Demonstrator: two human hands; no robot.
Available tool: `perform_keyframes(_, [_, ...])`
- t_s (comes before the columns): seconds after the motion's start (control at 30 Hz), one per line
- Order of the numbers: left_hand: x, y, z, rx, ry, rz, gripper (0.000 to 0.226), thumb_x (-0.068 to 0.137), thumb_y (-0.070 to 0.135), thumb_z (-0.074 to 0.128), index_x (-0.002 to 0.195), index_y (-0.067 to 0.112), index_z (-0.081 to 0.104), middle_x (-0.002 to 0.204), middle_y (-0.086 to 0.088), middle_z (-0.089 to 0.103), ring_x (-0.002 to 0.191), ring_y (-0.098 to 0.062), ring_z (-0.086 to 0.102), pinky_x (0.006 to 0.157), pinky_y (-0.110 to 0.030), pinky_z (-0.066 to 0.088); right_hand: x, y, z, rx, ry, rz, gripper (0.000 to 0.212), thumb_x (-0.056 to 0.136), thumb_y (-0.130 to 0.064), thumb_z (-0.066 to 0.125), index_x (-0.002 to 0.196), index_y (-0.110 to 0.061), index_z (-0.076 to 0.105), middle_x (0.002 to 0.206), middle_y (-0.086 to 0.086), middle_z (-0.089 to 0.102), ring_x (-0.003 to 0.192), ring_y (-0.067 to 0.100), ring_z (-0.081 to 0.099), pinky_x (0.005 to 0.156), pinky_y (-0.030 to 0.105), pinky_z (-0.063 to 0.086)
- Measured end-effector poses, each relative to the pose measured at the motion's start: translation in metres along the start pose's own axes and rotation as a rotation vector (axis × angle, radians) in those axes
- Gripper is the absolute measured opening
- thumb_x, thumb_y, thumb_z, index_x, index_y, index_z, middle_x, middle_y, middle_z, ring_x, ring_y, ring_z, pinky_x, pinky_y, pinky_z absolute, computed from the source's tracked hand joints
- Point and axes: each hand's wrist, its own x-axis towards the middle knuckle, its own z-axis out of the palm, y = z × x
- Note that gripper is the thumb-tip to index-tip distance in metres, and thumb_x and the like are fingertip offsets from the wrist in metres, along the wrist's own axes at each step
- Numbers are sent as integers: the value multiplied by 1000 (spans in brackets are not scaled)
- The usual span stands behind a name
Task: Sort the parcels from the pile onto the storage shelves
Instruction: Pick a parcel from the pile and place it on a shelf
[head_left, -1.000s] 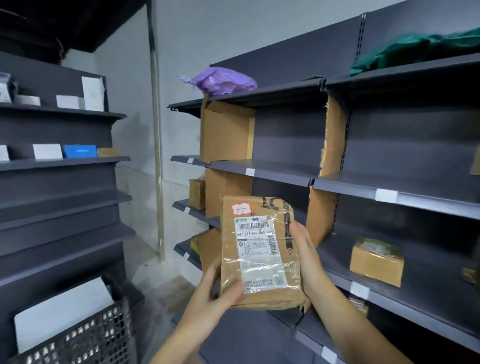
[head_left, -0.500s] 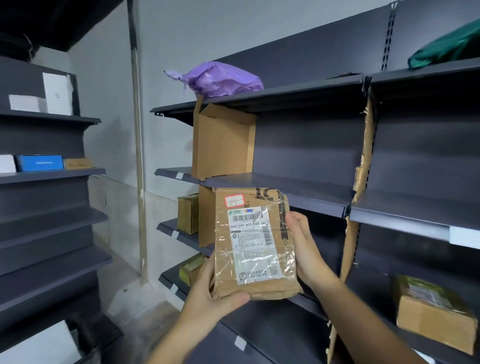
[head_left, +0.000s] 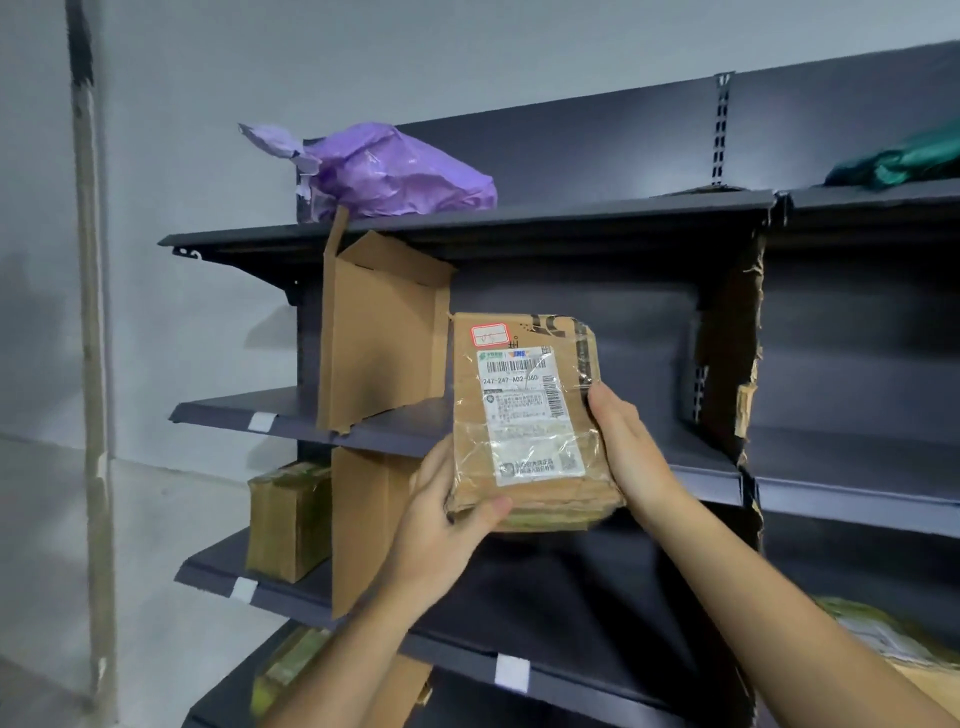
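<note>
While both hands hold the parcel (head_left: 524, 421) upright in front of the second shelf (head_left: 291, 410), its label faces the camera. The left hand (head_left: 447, 525) grips the bottom left corner, thumb over the front. The right hand (head_left: 628, 447) clasps the right edge.

To place it well, I judge, keep both grips until the base rests on the shelf to the right of the divider (head_left: 379, 332). Then slide it back with the label outward. The wrapping looks crumpled, so support it from below.

Most fingers are hidden behind the parcel. The label's small print and the red-edged sticker cannot be read, nor can the white shelf tags. The pile is out of view, and the frame cuts off a package (head_left: 893, 644) at lower right.
</note>
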Motion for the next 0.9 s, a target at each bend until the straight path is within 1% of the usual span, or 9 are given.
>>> perform_keyframes(0.13, [47, -20, -13, 25, 45, -8, 39, 63, 69, 54, 98, 52, 54, 112, 20, 44, 118, -8, 49, 104, -23, 37, 36, 3, 17, -1, 110, 143, 52, 88, -72, 39, 116, -39, 68, 122, -8, 68, 115, 11, 62, 103, 40, 45])
perform_keyframes(0.2, [66, -25, -13, 27, 37, -17, 37, 67, 68, 58, 94, 43, 58, 106, 15, 45, 112, -11, 54, 100, -23, 39, 47, 3, 21, 24, 149, 199, 58, 82, -75, 42, 112, -33, 68, 110, -8, 73, 105, 14, 68, 92, 39, 51])
perform_keyframes(0.27, [82, -33, -13, 12, 3, -49, 26, 83, 57, 63, 99, 37, 58, 107, 10, 49, 111, -13, 56, 100, -29, 42, 51, 6, 25, -16, 189, 215, 48, 90, -69, 39, 100, -30, 65, 92, -11, 71, 87, 12, 67, 73, 31, 51])
perform_keyframes(0.3, [89, -37, -12, -5, -14, -79, 23, 87, 53, 61, 101, 35, 57, 109, 9, 52, 111, -14, 56, 100, -32, 43, 51, 7, 27, -34, 188, 230, 46, 92, -68, 39, 100, -29, 63, 91, -11, 69, 85, 11, 65, 69, 30, 50])
perform_keyframes(0.43, [110, -51, -11, -58, -57, -107, 41, 88, 49, 63, 124, 31, 54, 119, 14, 63, 115, -11, 57, 100, -39, 46, 54, 24, 28, -3, 163, 242, 66, 80, -76, 52, 130, -33, 57, 123, -8, 68, 110, 13, 67, 90, 38, 54])
perform_keyframes(0.57, [128, -68, -4, -45, -119, -103, 57, 86, 37, 68, 137, 26, 44, 127, 8, 59, 121, -17, 54, 103, -44, 45, 58, 37, 29, -45, 147, 206, 78, 71, -66, 74, 137, -32, 47, 126, -12, 66, 114, 7, 64, 103, 38, 49])
perform_keyframes(0.7, [139, -85, 9, 17, -151, -88, 76, 83, 29, 72, 146, 24, 30, 136, 1, 53, 126, -20, 50, 104, -45, 43, 73, 52, 32, -189, 210, 211, 77, 70, -70, 70, 132, -31, 49, 121, -14, 67, 113, 7, 63, 105, 37, 47])
perform_keyframes(0.8, [144, -96, 17, 40, -185, -70, 99, 66, 43, 76, 147, 29, 22, 136, 2, 52, 124, -20, 52, 100, -46, 48, 83, 59, 32, -242, 275, 223, 63, 82, -60, 67, 132, -26, 49, 116, -16, 64, 111, 7, 61, 96, 28, 45])
perform_keyframes(0.9, [155, -99, 24, 103, -237, -74, 125, 44, 60, 76, 149, 34, 14, 136, 2, 49, 127, -19, 48, 102, -45, 47, 92, 68, 27, -281, 299, 248, 62, 83, -64, 63, 131, -27, 50, 121, -10, 64, 113, 11, 60, 99, 32, 45])
